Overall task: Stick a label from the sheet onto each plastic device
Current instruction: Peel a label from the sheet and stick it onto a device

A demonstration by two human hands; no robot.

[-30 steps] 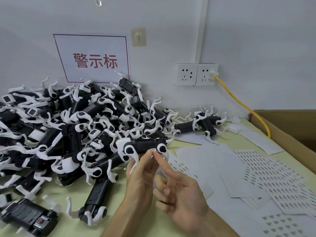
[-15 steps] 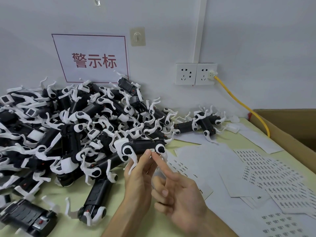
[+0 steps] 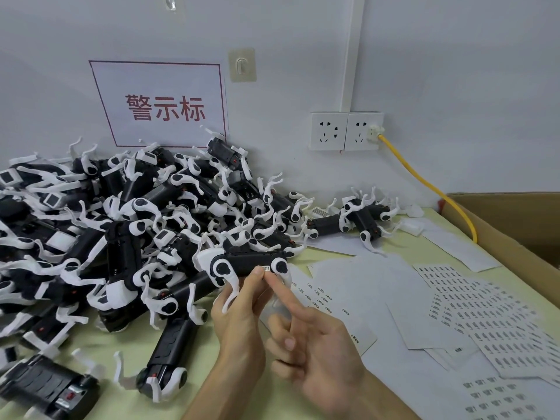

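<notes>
Head view: a left hand (image 3: 239, 310) grips a device (image 3: 245, 262) from below, thumb and fingers clamped on its black body. The right hand (image 3: 315, 353) points one straight forefinger (image 3: 272, 280) at the label (image 3: 266, 268), touching its lower edge just right of the left thumb; its other fingers curl loosely, holding nothing. The job likely calls for a firm rub, edge to edge, against a steady grip. Sheets (image 3: 485, 313) lie right of the fingers, the pile (image 3: 121, 222) to their left.
</notes>
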